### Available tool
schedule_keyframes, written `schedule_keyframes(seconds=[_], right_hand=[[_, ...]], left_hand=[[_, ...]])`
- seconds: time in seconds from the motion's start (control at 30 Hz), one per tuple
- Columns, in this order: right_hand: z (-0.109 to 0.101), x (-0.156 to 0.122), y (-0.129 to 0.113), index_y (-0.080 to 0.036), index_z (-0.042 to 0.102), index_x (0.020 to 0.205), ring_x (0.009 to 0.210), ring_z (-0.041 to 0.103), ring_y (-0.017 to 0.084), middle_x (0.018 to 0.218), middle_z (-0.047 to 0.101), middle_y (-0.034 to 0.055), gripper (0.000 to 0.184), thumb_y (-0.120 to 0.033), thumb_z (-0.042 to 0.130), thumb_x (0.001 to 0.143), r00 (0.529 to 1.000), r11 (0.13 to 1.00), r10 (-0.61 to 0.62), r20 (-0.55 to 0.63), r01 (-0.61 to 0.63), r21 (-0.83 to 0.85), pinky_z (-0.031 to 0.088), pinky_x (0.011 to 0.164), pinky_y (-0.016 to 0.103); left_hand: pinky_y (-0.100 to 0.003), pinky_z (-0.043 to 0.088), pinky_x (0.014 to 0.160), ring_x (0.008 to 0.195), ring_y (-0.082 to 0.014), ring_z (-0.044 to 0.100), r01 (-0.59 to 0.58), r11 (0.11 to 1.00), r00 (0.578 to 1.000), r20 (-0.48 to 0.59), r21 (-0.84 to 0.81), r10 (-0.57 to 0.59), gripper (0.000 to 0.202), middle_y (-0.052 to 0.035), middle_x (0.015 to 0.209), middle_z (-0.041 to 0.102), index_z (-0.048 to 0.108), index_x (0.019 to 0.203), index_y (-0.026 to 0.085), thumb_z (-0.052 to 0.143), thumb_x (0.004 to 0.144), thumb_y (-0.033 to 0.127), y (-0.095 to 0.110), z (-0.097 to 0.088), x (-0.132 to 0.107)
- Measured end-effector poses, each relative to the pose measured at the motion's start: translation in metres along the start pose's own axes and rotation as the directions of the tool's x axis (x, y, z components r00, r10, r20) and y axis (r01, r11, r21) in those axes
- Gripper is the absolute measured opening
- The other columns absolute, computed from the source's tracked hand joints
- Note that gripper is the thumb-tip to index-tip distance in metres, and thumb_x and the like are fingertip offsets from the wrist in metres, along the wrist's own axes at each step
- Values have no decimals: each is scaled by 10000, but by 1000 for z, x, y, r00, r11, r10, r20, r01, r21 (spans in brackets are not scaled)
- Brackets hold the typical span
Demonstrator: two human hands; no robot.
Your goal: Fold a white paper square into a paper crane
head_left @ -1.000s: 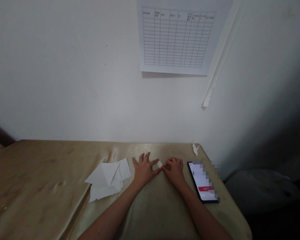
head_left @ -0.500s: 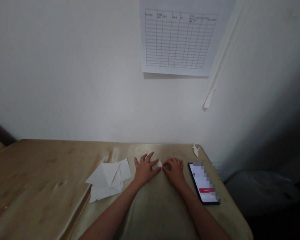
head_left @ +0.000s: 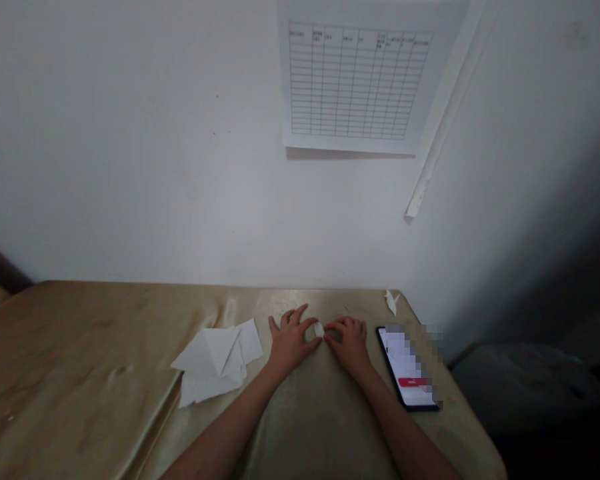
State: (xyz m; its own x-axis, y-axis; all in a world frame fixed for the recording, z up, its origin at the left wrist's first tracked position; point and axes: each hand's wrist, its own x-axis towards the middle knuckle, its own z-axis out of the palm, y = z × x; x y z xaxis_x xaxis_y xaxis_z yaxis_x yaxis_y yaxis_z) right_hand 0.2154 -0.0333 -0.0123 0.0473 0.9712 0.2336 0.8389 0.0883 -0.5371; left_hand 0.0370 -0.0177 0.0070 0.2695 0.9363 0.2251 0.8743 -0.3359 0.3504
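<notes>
A small piece of folded white paper (head_left: 319,330) is between my two hands, just above or on the tabletop. My left hand (head_left: 291,339) pinches its left side with thumb and index finger, the other fingers spread out. On the paper's right side, my right hand (head_left: 349,340) grips the edge between thumb and index finger, its other fingers curled. The fingertips partly cover the paper, so its exact folds cannot be made out. Left of my left hand lies a stack of white paper sheets (head_left: 195,383), with a folded triangular piece (head_left: 223,348) on top.
The table (head_left: 105,347) has a glossy tan cover and meets a white wall. A phone (head_left: 405,373) with its screen lit lies beside my right forearm. At the far right corner sits a small folded paper bird (head_left: 391,302). A printed table sheet (head_left: 350,87) hangs on the wall.
Both hands stay almost in place on the small paper, with only slight finger movement. The whole view has shifted very slightly.
</notes>
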Motion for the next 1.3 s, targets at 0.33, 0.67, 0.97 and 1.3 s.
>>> schedule_keyframes(seconds=[0.33,0.67,0.97,1.3], right_hand=[[5,2,4,-337,764,977,1125,522,255,1079,670,47,165,-307,664,850,997,998,-62,-43,62,1,247,1091,492],[11,2,10,-330,754,1016,1130,519,274,1085,676,55,196,-309,664,843,996,997,-68,-65,69,18,211,1105,544],[9,3,9,-315,754,1010,1129,526,264,1071,690,48,195,-289,654,844,995,997,-82,-55,82,7,272,1064,490],[8,3,8,-348,701,1146,1128,514,255,1103,675,39,327,-295,690,824,995,996,-85,-50,86,11,291,1045,452]], left_hand=[[-803,64,1087,1355,-351,400,14,998,1000,-2,-62,-14,296,74,1531,447,710,1059,447,751,767,471,-1,2,1],[-804,30,1084,1360,-342,396,-5,990,1000,1,-140,5,290,65,1527,454,716,1052,458,761,770,410,-5,6,3],[-749,9,1123,1361,-317,410,88,976,996,49,-200,-80,219,87,1496,489,745,974,461,756,769,385,-4,10,12],[-708,1,1146,1351,-282,432,134,957,991,44,-256,-127,161,86,1446,545,759,879,414,767,746,323,-1,9,12]])
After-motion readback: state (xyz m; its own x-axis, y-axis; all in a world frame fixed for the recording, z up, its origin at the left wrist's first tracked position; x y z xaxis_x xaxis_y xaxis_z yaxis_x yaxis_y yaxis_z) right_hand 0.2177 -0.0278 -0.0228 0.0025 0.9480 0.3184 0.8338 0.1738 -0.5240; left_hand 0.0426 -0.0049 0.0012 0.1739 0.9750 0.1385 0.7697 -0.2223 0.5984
